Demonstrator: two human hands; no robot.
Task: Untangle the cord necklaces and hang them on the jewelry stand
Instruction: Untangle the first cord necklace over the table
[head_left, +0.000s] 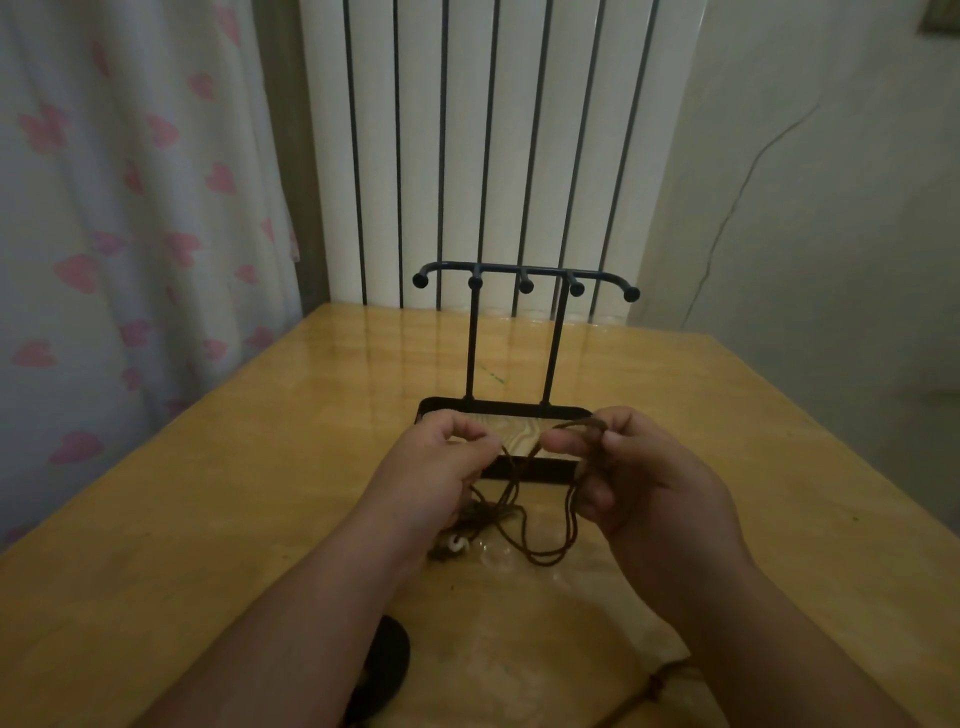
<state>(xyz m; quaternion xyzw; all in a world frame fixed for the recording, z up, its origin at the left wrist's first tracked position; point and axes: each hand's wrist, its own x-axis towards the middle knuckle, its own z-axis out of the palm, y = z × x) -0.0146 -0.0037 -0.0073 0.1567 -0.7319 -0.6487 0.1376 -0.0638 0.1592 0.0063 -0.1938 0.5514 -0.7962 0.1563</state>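
From the head view, the black jewelry stand (524, 268) is upright on the yellow wooden table (260, 467), just past the hands. All five little knobs on its top bar are bare. No necklace hangs there yet, so the hanging part of the job is not done at all. The brown cord necklaces (543, 560) are in front of the stand, between the two hands and near the person. The left hand (447, 457) has its fingers curled in and pinches some cord near its fingertips. The right hand (639, 467) pinches a loop of cord between the thumb and the bent fingers and holds it up over the stand's flat base. From both hands the cords hang down in long loops that cross each other, and the low ends touch the table. Under the left hand there is a messy knot of cord with a small white bead (457, 544) beside it. I think the cords are still tangled there, so the job looks like it is in its early part: the pulling apart is going on. I cannot tell how many necklaces are in the bunch. Close to the person lies a dark round thing (387, 657), and I cannot tell what it is. What is left is to free each cord and then hang each one on a knob.
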